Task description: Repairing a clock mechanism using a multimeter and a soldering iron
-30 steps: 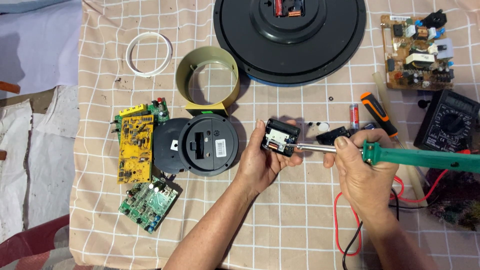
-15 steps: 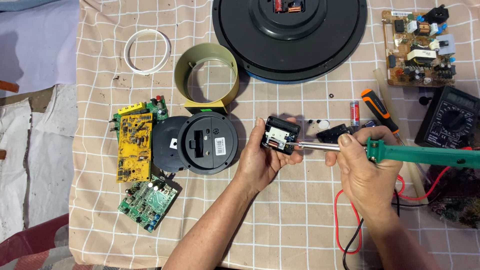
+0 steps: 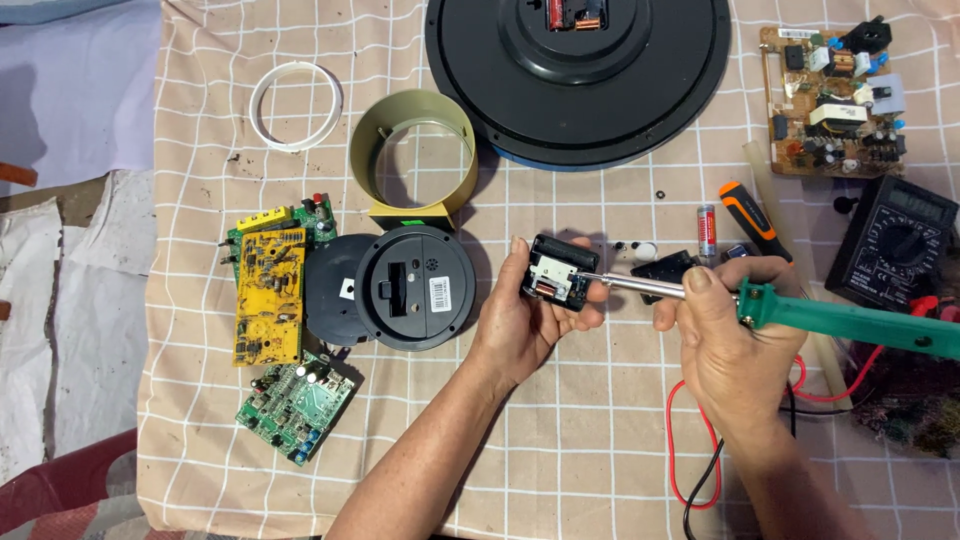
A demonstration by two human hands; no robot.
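Checked beige cloth (image 3: 560, 470) covers the desk, with white and purple sheets at its left edge. From the head camera, much is cut off: the large black disc (image 3: 580, 80) runs past the cloth's far edge, the green soldering iron (image 3: 850, 322) leaves at the right edge, and the black multimeter (image 3: 895, 245) and dark clutter near the right edge are partly out of frame and hard to read. The left hand (image 3: 525, 320) is clenched around a small black module (image 3: 558, 272) near the cloth's middle; fingers hide its underside. Its open face shows a white frame and a bit of copper-coloured winding. The right hand (image 3: 725, 345) grasps the soldering iron, whose metal tip touches the module's right edge. Toward the left edge lie a round black housing (image 3: 415, 288), a yellow circuit board (image 3: 268, 295) and a green circuit board (image 3: 298, 405).
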